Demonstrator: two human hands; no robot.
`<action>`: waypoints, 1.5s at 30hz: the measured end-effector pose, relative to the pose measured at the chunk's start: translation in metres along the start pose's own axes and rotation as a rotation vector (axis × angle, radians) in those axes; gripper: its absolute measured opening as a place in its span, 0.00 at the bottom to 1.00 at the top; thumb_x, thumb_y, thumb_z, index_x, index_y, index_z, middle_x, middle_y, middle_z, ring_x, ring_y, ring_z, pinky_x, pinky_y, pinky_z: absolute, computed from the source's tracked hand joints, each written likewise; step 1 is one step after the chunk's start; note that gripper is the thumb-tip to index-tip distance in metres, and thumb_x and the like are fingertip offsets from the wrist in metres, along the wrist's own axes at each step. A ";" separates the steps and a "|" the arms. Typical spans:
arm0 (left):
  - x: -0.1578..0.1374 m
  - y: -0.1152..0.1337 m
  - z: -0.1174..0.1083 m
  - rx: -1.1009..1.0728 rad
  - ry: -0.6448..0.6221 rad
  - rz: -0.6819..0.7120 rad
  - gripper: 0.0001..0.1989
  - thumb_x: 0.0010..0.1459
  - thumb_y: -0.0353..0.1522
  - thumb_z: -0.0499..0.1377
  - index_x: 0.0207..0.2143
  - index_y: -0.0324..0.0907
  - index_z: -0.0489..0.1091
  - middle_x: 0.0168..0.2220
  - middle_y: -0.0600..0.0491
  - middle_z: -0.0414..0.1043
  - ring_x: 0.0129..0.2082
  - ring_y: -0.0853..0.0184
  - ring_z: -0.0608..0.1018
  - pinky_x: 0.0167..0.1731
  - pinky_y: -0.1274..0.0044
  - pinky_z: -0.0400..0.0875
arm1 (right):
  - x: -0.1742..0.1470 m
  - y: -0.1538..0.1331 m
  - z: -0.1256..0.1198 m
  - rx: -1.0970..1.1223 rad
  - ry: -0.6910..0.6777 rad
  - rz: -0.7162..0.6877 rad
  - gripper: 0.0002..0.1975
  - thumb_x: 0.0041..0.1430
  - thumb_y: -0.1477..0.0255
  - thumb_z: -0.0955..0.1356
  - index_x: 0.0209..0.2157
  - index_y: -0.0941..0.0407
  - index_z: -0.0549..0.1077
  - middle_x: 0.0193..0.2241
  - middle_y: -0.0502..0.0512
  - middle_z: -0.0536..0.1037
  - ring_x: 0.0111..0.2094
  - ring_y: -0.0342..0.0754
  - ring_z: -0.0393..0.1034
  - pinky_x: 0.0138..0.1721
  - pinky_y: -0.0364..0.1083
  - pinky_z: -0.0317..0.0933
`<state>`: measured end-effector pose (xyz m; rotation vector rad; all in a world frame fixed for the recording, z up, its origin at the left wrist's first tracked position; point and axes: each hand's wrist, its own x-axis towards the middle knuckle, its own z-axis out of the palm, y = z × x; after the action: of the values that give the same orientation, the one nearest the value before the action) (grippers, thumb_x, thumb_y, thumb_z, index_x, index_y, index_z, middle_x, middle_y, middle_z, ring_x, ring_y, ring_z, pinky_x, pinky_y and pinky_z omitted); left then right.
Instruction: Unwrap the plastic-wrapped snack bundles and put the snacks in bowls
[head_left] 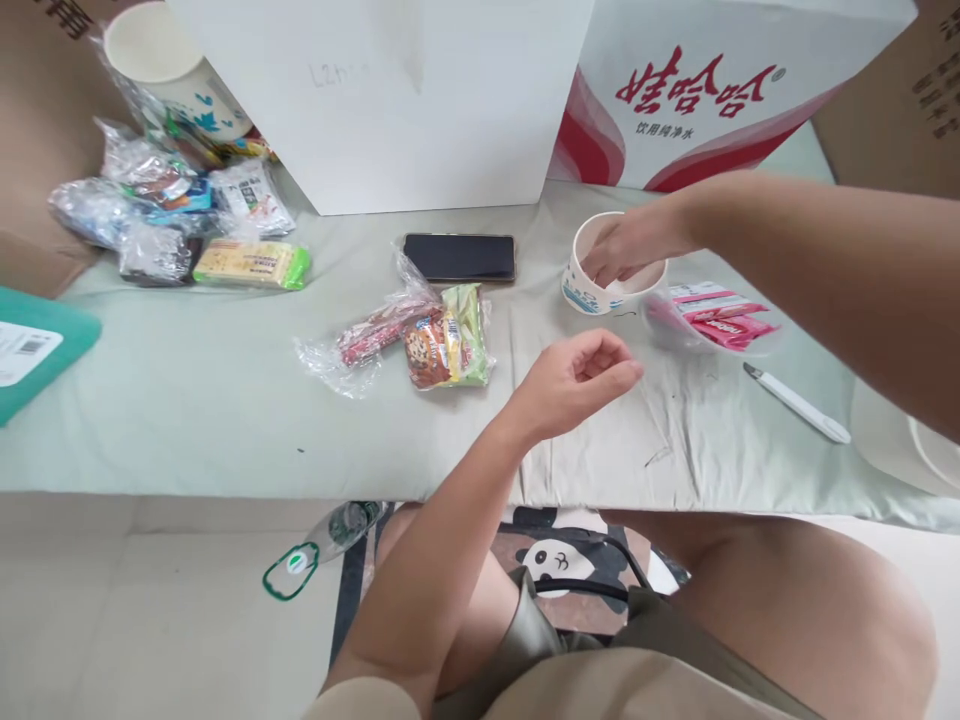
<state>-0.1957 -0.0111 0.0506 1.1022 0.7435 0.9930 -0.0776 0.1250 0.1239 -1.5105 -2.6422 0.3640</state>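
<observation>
Paper bowl stands upright on the cloth-covered table, toward your right. Your right hand reaches inside with bent fingers, blocking part of the opening; whether they grip anything cannot be told. Your left hand hangs just nearer you, loosely half-curled, nothing visible in it. Beside the bowl, pink packets sit in a clear tray, a white-handled cutter near them. Leftward lie a phone and wrapped snacks. Behind, a white box and red-and-white carton limit the space.
</observation>
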 end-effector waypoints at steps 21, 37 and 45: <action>-0.014 0.019 -0.009 0.783 -0.504 -0.380 0.11 0.61 0.43 0.55 0.38 0.46 0.67 0.38 0.56 0.76 0.35 0.67 0.73 0.36 0.72 0.65 | 0.129 -0.093 0.082 -0.214 -0.232 -0.183 0.38 0.49 0.54 0.76 0.59 0.53 0.69 0.60 0.67 0.71 0.58 0.70 0.69 0.52 0.63 0.67; -0.017 0.022 -0.019 0.757 -0.472 -0.326 0.14 0.62 0.43 0.53 0.45 0.46 0.68 0.45 0.51 0.78 0.41 0.60 0.77 0.36 0.69 0.66 | 0.120 -0.095 0.070 -0.001 -0.124 -0.155 0.26 0.51 0.65 0.75 0.52 0.57 0.73 0.54 0.66 0.76 0.57 0.64 0.70 0.57 0.62 0.66; -0.027 0.026 -0.020 0.683 -0.449 -0.354 0.12 0.62 0.42 0.54 0.42 0.45 0.65 0.43 0.50 0.77 0.39 0.62 0.76 0.36 0.69 0.67 | 0.078 -0.189 0.064 -0.044 -0.242 -0.597 0.28 0.41 0.67 0.80 0.47 0.49 0.75 0.50 0.55 0.78 0.53 0.61 0.74 0.52 0.57 0.69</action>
<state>-0.2310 -0.0251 0.0694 1.6366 0.8860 0.1561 -0.2882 0.0892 0.1037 -0.6497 -3.1263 0.4569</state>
